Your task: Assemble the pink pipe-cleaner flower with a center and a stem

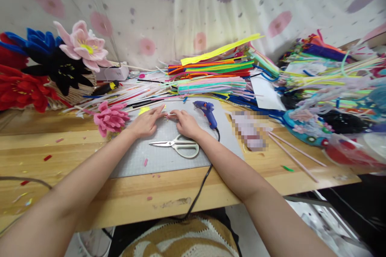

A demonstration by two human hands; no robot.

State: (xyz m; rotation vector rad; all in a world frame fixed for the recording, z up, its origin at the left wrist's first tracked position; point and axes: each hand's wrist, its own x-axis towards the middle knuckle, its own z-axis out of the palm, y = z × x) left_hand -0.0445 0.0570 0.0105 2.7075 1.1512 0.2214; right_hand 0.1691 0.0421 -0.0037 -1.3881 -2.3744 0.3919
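Note:
Above the grey cutting mat [129, 164], my left hand [145, 123] and my right hand [185, 123] meet fingertip to fingertip. Between them is a tiny pale pink piece [167, 117], too small to name. The fingers of both hands are drawn together at it. Scissors with pale handles [177, 144] lie partly open on the mat, just below my right hand. To the right of that hand rests a blue glue gun [206, 112], its cord running under my right forearm. A yellow scrap [144, 110] sits behind my left hand, and a pink fuzzy flower [110, 118] is to its left.
Bundles of coloured pipe cleaners [214, 84] line the back of the wooden table [90, 209]. Large fuzzy flowers [84, 46] stand at the left. Two pink stems [295, 156] and a blue decorated item [304, 128] lie at the right. Small pink and red scraps are scattered about.

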